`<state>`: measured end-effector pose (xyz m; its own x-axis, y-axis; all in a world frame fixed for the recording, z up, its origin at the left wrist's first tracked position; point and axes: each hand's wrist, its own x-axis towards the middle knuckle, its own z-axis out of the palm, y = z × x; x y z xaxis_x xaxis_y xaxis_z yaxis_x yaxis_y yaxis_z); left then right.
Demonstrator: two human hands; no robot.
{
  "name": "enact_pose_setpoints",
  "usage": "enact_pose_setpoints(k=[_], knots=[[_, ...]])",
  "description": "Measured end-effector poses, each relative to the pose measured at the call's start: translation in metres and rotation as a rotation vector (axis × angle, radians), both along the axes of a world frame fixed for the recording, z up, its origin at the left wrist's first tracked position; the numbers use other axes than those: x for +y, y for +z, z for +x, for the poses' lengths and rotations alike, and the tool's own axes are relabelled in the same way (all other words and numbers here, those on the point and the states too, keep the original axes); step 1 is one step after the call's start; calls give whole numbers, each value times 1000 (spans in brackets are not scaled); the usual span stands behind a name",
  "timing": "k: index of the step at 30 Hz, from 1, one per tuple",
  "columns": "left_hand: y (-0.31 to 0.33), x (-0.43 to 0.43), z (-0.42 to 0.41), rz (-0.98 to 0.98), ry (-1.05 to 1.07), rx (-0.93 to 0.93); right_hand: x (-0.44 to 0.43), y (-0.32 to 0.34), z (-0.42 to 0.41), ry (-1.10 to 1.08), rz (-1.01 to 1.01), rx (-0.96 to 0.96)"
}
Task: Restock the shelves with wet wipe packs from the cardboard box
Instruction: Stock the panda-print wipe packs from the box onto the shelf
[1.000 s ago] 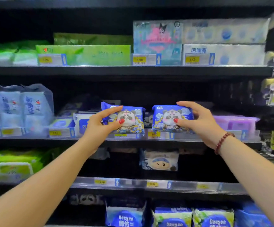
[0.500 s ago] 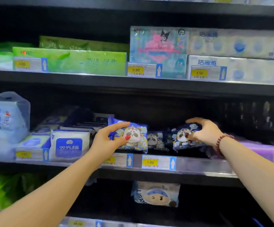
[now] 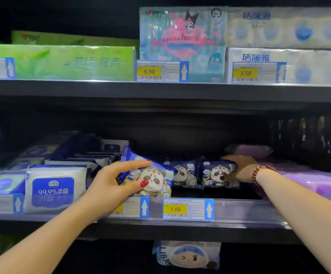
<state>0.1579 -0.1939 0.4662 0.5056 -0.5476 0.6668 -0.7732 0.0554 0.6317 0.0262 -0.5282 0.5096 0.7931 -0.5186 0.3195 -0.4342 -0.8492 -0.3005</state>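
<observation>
Your left hand (image 3: 109, 186) pinches the front panda pack (image 3: 152, 178) between thumb and fingers (image 3: 133, 165) at the middle shelf (image 3: 239, 228) lip. Your right hand (image 3: 243, 171) grips the rear panda pack (image 3: 218, 175) deeper in, at 3 o'clock of a third pack (image 3: 184, 173).

Dark store shelving (image 3: 160, 91), yellow price tags (image 3: 175, 209)

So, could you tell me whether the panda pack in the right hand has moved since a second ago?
Yes. That panda pack has gone deeper into the shelf, back from the 1.00 price tag at its front edge.
</observation>
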Motion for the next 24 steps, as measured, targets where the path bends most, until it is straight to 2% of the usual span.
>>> enact_pose_setpoints(k=[5, 13, 18, 19, 20, 22, 24], knots=[[-1, -1, -3, -12, -5, -6, 4, 0, 5, -125, -87, 71], [0, 0, -5, -3, 5, 21, 18, 1, 2, -196, -184, 134], [-1, 0, -5, -8, 45, 20, 60, 25, -4, -311, -344, 122], [-1, 0, -6, -21, 37, 40, 70, 29, -3, -241, -284, 64], [0, 1, -8, -48, 18, 73, 80, 32, -2, -112, -122, -18], [3, 1, -12, -143, -28, 149, 106, 30, 0, 213, 397, -160], [6, 3, -14, -244, -38, 172, 133, 22, 4, 405, 754, -175]])
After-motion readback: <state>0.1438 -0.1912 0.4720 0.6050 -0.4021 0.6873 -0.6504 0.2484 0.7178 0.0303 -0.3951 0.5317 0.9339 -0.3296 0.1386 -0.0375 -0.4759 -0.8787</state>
